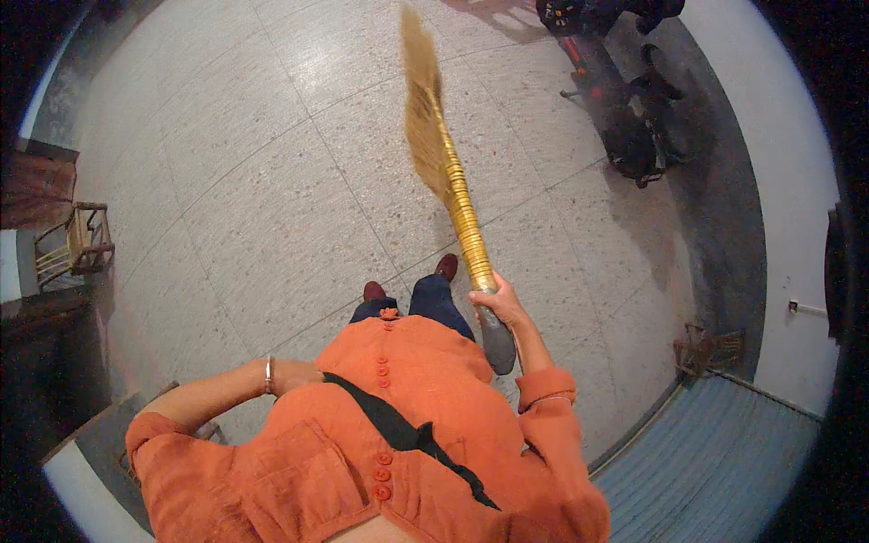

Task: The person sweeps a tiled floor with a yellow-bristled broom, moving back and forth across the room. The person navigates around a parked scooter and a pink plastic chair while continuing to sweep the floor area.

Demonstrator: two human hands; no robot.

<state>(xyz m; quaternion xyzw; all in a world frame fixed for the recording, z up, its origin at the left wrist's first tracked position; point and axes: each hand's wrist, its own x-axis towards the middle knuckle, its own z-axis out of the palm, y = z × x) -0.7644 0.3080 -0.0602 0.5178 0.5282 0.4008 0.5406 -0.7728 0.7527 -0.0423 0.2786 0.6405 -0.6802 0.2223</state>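
Note:
My right hand [503, 303] is wrapped round the grey handle end of a broom [463, 213]. Its shaft is bound in shiny gold rings, and the tan bristles point away from me, slightly blurred, above the floor. My left hand [299, 373] rests against the front of my orange shirt [434, 380], beside the upper end of a black strap [394, 430]; its fingers are hidden. A bracelet circles that wrist.
Pale speckled tiles cover the floor [272, 199]. Parked two-wheelers [625, 127] stand along the right wall. A wooden chair [86, 240] is at far left, and a ribbed blue-grey shutter [706, 462] lies at lower right. My shoes [446, 266] are just below the broom.

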